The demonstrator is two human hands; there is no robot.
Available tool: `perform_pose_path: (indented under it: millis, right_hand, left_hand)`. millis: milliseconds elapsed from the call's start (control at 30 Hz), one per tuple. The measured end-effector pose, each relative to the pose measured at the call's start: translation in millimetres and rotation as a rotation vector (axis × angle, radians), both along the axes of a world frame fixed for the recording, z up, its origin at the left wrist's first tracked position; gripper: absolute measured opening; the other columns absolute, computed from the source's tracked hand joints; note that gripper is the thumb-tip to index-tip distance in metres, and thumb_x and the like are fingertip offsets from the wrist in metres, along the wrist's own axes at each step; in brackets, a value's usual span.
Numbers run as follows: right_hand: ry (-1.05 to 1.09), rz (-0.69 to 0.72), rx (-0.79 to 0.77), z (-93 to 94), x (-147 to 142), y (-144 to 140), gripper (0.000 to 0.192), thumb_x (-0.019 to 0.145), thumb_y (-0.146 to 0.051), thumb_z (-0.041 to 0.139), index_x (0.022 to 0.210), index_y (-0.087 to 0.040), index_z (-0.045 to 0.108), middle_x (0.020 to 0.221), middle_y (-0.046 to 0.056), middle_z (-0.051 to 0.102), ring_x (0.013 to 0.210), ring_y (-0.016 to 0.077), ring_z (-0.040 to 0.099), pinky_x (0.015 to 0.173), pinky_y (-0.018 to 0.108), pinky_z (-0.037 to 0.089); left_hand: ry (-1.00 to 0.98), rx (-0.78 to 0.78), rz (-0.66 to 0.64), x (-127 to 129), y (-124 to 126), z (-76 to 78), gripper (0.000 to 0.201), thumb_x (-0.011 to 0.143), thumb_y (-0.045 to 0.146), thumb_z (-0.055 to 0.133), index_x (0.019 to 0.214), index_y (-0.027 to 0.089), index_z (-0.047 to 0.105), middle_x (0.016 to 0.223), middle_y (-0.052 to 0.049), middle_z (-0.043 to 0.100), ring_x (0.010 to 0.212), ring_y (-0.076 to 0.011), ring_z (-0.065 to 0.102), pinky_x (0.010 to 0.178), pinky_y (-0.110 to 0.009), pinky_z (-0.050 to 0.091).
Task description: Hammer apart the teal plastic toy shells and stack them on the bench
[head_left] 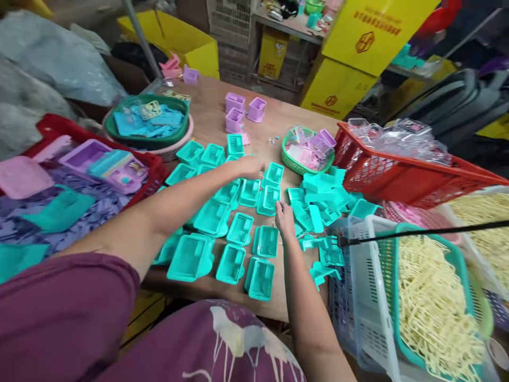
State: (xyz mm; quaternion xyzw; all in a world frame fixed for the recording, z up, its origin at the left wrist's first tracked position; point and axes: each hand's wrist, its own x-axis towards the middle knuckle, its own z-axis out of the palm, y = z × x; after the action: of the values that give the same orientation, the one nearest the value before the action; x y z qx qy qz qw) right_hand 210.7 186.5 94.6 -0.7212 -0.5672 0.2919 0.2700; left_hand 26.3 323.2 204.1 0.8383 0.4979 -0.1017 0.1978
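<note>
Left hand (249, 167) rests flat, grip apart, on a teal tray (274, 174) — open side up. Right hand (284, 216) — grip pinched on a teal piece (295, 195).

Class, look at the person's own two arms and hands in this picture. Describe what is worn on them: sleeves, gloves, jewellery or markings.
Both hands are bare: no gloves show on the left hand or the right hand, and no rings, watch or bracelets can be seen. Both forearms are uncovered. A short purple sleeve covers the left upper arm. The purple garment below carries a pale, dripping-looking print.
</note>
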Motion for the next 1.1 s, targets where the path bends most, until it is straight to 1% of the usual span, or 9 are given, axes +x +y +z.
perform_pose_path:
  millis: [133, 233, 300, 433, 600, 700, 800, 967, 1100]
  right_hand:
    - [-0.016, 0.062, 0.012, 24.0, -43, -37, 0.043, 0.092, -0.043, 0.051, 0.118, -0.011, 0.061, 0.120, 0.020, 0.061, 0.119, 0.0310, 0.054, 0.099, 0.043, 0.042]
    - [0.011, 0.197, -0.017, 45.7, -92, -57, 0.038, 0.094, -0.045, 0.050, 0.114, -0.014, 0.062, 0.107, 0.013, 0.066, 0.102, 0.0253, 0.062, 0.092, 0.038, 0.047]
    - [-0.041, 0.282, -0.034, 59.4, -126, -66, 0.038, 0.094, -0.049, 0.050, 0.111, -0.017, 0.062, 0.105, 0.011, 0.065, 0.099, 0.0242, 0.063, 0.088, 0.036, 0.049]
    - [-0.227, 0.289, -0.086, 72.2, -179, -75, 0.047, 0.091, -0.058, 0.052, 0.115, -0.017, 0.061, 0.124, 0.017, 0.055, 0.118, 0.0350, 0.052, 0.086, 0.047, 0.050]
    - [-0.291, 0.221, -0.133, 67.2, -200, -65, 0.029, 0.093, -0.040, 0.054, 0.109, -0.018, 0.065, 0.120, 0.012, 0.058, 0.108, 0.0282, 0.058, 0.083, 0.040, 0.052]
    - [-0.290, 0.219, -0.074, 76.1, -177, -60, 0.020, 0.093, -0.022, 0.052, 0.104, -0.018, 0.068, 0.112, 0.008, 0.061, 0.099, 0.0198, 0.060, 0.085, 0.031, 0.048]
    - [-0.285, 0.189, 0.016, 95.9, -120, -79, 0.023, 0.093, -0.018, 0.050, 0.107, -0.018, 0.068, 0.112, 0.006, 0.060, 0.102, 0.0174, 0.058, 0.089, 0.027, 0.045]
    - [-0.425, 0.026, -0.082, 106.1, 13, -185, 0.021, 0.091, -0.021, 0.049, 0.094, -0.022, 0.070, 0.100, 0.008, 0.060, 0.093, 0.0220, 0.059, 0.083, 0.031, 0.045]
    - [-0.551, -0.101, -0.325, 68.8, 63, -278, 0.017, 0.084, -0.015, 0.056, 0.081, -0.022, 0.072, 0.096, 0.010, 0.062, 0.080, 0.0223, 0.061, 0.070, 0.032, 0.043]
  left_hand:
    - [0.190, 0.102, 0.195, -120, -39, 37.3, 0.045, 0.089, 0.049, 0.055, 0.121, 0.020, 0.066, 0.126, -0.010, 0.067, 0.117, -0.0284, 0.061, 0.096, -0.033, 0.043]
    - [0.290, 0.053, 0.333, -174, -92, 31.8, 0.051, 0.086, 0.053, 0.056, 0.117, 0.014, 0.067, 0.117, -0.016, 0.070, 0.110, -0.0309, 0.064, 0.091, -0.035, 0.046]
    - [0.230, 0.098, 0.359, -183, -127, 15.8, 0.051, 0.088, 0.054, 0.051, 0.116, 0.014, 0.065, 0.116, -0.015, 0.069, 0.107, -0.0291, 0.065, 0.088, -0.033, 0.047]
    - [0.170, 0.206, 0.298, -169, -172, -18.2, 0.044, 0.088, 0.044, 0.048, 0.114, 0.012, 0.065, 0.119, -0.017, 0.067, 0.117, -0.0333, 0.059, 0.095, -0.040, 0.045]
    - [0.145, 0.237, 0.261, -162, -172, -36.1, 0.040, 0.087, 0.029, 0.038, 0.104, 0.009, 0.067, 0.107, -0.025, 0.070, 0.106, -0.0409, 0.063, 0.087, -0.052, 0.045]
    - [0.096, 0.283, 0.288, -162, -163, -27.0, 0.043, 0.088, 0.032, 0.033, 0.106, 0.011, 0.067, 0.109, -0.025, 0.070, 0.104, -0.0407, 0.064, 0.086, -0.051, 0.045]
    - [-0.007, 0.349, 0.312, -149, -170, -1.5, 0.045, 0.090, 0.038, 0.032, 0.108, 0.014, 0.066, 0.111, -0.023, 0.070, 0.104, -0.0398, 0.065, 0.086, -0.051, 0.046]
    - [-0.121, 0.259, 0.149, -86, -233, 34.4, 0.043, 0.094, 0.043, 0.030, 0.101, 0.020, 0.065, 0.098, -0.018, 0.071, 0.095, -0.0347, 0.066, 0.082, -0.048, 0.049]
    - [-0.229, -0.028, -0.246, -26, -293, 22.7, 0.034, 0.093, 0.031, 0.034, 0.102, 0.018, 0.064, 0.098, -0.018, 0.068, 0.090, -0.0325, 0.066, 0.075, -0.047, 0.051]
